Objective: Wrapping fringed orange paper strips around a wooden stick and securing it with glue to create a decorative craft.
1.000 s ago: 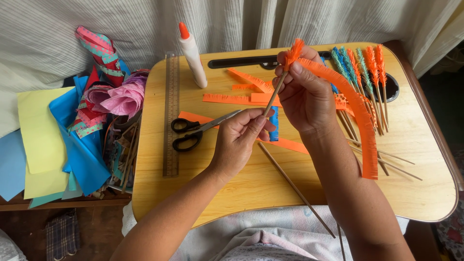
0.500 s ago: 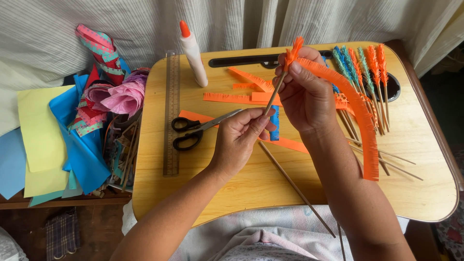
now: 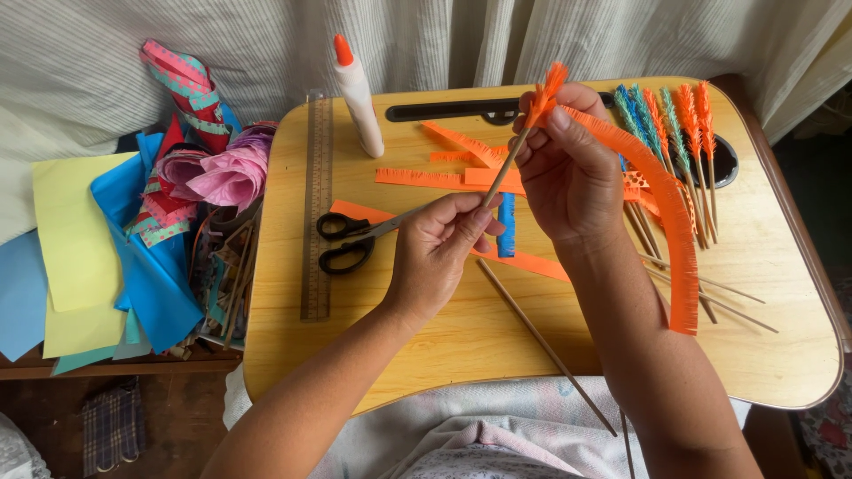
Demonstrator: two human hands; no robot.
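Stacked sheets of yellow paper [image 3: 75,239] and blue paper [image 3: 155,266] lie at the far left beside a heap of pink and patterned paper rolls [image 3: 209,173], off the edge of a wooden lap table [image 3: 461,346]. On the table, a long ruler [image 3: 316,204] runs front to back next to black-handled scissors [image 3: 351,241], with a white glue bottle [image 3: 357,93] capped in orange lying just behind. At centre the left hand [image 3: 439,253] pinches the lower end of a thin wooden stick [image 3: 501,173] between thumb and fingertips, the stick tilted up to the right. The right hand [image 3: 568,168] is closed on the stick's upper end, pressing a fringed orange paper strip [image 3: 661,200] against it; the strip's wound tip sprouts above the fingers and its loose tail curves down over the right wrist. The strip looks feather-light, limp and easily torn, best held by its uncut edge near the stick, while the stick seems stiff but slender and is best gripped low. Cut orange strips [image 3: 426,177] lie flat behind the hands. At far right, finished fringed sticks [image 3: 674,133] in blue and orange fan out, with bare sticks [image 3: 710,293] below.
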